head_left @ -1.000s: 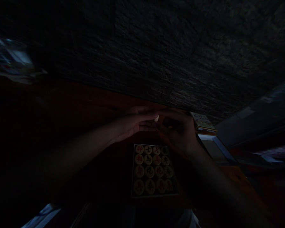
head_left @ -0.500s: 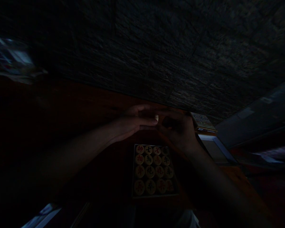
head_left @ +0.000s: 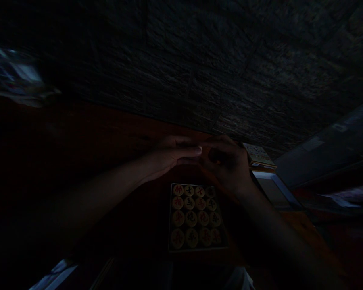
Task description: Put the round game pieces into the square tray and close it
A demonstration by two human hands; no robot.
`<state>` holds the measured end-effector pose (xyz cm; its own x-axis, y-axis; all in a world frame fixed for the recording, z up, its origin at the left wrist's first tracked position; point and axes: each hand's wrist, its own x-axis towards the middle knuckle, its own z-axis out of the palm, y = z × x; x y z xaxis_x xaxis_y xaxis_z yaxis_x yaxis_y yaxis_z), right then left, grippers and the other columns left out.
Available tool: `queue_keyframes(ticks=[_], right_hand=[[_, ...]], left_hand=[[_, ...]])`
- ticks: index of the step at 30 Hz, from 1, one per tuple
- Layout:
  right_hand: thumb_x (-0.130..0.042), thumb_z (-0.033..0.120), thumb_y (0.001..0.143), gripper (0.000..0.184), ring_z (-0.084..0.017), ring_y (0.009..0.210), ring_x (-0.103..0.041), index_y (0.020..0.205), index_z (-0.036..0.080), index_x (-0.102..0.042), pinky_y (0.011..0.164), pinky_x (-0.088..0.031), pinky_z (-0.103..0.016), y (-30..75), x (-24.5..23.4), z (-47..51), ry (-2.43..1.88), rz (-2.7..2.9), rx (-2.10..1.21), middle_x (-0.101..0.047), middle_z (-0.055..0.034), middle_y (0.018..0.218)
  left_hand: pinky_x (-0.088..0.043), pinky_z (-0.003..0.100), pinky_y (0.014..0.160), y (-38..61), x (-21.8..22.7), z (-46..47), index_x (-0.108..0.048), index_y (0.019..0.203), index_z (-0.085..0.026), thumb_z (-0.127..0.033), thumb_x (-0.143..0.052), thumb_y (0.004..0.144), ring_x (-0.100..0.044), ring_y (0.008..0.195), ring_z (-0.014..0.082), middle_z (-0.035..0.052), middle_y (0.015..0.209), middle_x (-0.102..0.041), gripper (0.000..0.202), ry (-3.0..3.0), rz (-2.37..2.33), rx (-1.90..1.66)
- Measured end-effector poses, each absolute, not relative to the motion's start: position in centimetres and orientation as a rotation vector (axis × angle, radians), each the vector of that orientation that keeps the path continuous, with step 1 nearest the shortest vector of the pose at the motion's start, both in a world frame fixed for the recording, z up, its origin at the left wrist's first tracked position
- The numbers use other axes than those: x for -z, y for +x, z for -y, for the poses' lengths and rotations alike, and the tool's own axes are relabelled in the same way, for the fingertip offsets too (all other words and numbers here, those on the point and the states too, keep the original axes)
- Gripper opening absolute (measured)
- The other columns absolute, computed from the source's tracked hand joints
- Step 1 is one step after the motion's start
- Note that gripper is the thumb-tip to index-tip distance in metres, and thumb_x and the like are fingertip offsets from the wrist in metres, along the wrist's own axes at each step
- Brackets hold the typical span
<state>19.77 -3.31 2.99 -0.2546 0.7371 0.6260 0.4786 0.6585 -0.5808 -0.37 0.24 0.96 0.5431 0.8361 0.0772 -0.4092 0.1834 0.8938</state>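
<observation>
Over the dark wooden table, my left hand [head_left: 177,152] and my right hand [head_left: 225,159] meet at the fingertips. The left thumb and fingers point right and are drawn together; a small pale spot shows at the thumb tip, and I cannot tell whether it is a nail or something gripped. My right fingers curl in a pinch beside it, their contents lost in shadow. Nearer me lies a shallow square box [head_left: 170,219] filled with rows of round Chinese chess pieces [head_left: 191,218], marked in red and black characters.
A dark stone-tile wall [head_left: 187,72] rises behind the table [head_left: 115,125]. To the right sit a patterned box [head_left: 259,155] and an open tray with a pale rim [head_left: 264,175]. A blurred cluster of objects on a dish [head_left: 27,94] stands at far left.
The right fingers have shifted slightly at the left thumb tip, and the pale spot there looks smaller. The box of pieces has not moved.
</observation>
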Motion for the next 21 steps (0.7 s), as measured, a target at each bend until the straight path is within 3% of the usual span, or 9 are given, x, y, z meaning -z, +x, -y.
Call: queue_keyframes(ticks=[7, 14, 21], right_hand=[[-0.083, 0.021, 0.084, 0.023, -0.009, 0.053, -0.052, 0.106, 0.022, -0.085, 0.049, -0.041, -0.024, 19.56, -2.58, 3.20, -1.002, 1.714, -0.570, -0.069, 0.0020, 0.069], [-0.088, 0.026, 0.079, 0.023, -0.012, 0.059, -0.061, 0.102, 0.024, -0.086, 0.049, -0.046, -0.024, 19.55, -2.51, 2.71, -0.980, 1.577, -0.762, -0.083, -0.0046, 0.096], [-0.092, 0.027, 0.074, 0.019, -0.008, 0.049, -0.057, 0.091, 0.022, -0.086, 0.043, -0.045, -0.021, 19.17, -2.70, 2.82, -0.970, 1.468, -0.845, -0.081, -0.0015, 0.079]], left_hand=[[-0.061, 0.041, 0.101, -0.34, -1.07, -0.33, -0.085, 0.097, -0.017, -0.021, -0.095, 0.075, -0.078, 0.101, 0.0211, 0.0078, 0.110, -0.083, 0.024, 1.022, -0.438, -1.031], [-0.058, 0.048, 0.105, -0.29, -0.87, -0.30, -0.086, 0.099, -0.020, -0.021, -0.097, 0.070, -0.078, 0.108, 0.0261, 0.0088, 0.114, -0.083, 0.031, 1.063, -0.430, -1.099], [-0.055, 0.047, 0.109, -0.17, -0.40, -0.40, -0.086, 0.104, -0.022, -0.024, -0.099, 0.066, -0.079, 0.104, 0.0237, 0.0075, 0.108, -0.084, 0.040, 1.183, -0.498, -1.164]])
